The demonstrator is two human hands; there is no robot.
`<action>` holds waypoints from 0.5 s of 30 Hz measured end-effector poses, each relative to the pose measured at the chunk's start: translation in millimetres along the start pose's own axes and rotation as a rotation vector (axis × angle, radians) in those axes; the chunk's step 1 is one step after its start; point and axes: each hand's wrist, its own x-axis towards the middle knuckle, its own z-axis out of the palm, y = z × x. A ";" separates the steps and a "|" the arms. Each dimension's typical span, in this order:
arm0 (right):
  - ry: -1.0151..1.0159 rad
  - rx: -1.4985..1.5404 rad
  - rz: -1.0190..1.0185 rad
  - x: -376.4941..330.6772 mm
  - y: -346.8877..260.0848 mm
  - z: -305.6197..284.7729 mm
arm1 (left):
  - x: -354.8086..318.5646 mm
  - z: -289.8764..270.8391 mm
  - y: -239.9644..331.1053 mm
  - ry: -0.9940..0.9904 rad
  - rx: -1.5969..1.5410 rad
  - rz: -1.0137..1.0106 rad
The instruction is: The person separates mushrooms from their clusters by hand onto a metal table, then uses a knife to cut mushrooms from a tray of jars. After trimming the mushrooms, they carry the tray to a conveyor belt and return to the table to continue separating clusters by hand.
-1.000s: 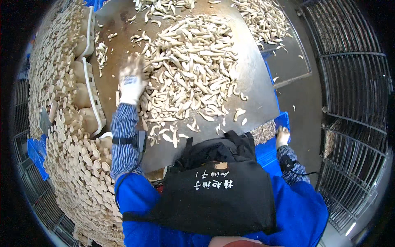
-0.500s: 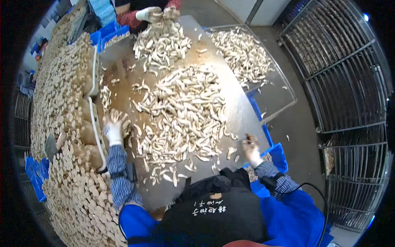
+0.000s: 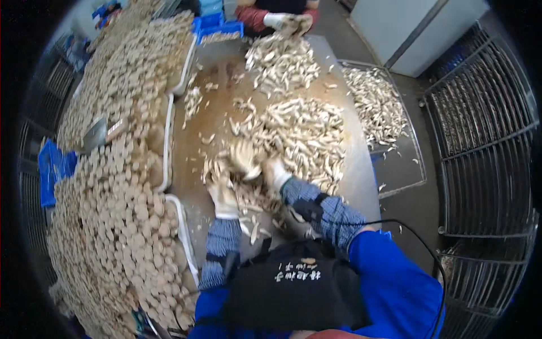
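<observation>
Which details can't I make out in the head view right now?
In the head view:
Left hand: fingers blurred by motion; grip unclear.
Right hand: fingers blurred among the mushrooms; grip unclear.
Table: part of near edge hidden behind black apron.
Co-worker: head cut off by top edge.

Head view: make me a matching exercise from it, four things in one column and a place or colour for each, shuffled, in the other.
Things:
1. Cleaver
2. Nearest heap
3. Apron
4. Racks

Places or colours:
A. Black, at the bottom
B. Along the right side
C. On the metal table
D. Among packed mushrooms at left

Pairs: 1-D, 2-C, 3-A, 4-B
</observation>
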 end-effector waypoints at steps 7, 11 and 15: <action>0.471 1.251 -0.307 -40.3 -1.4 20.9 | -38.6 63.7 -11.0 0.001 -0.044 -0.175; 0.454 1.182 0.076 -64.6 -13.7 23.8 | -56.9 59.3 -47.2 -0.046 0.275 -0.058; 0.331 1.805 0.444 -72.9 16.0 36.3 | -57.1 41.7 -59.0 -0.085 -0.003 -0.037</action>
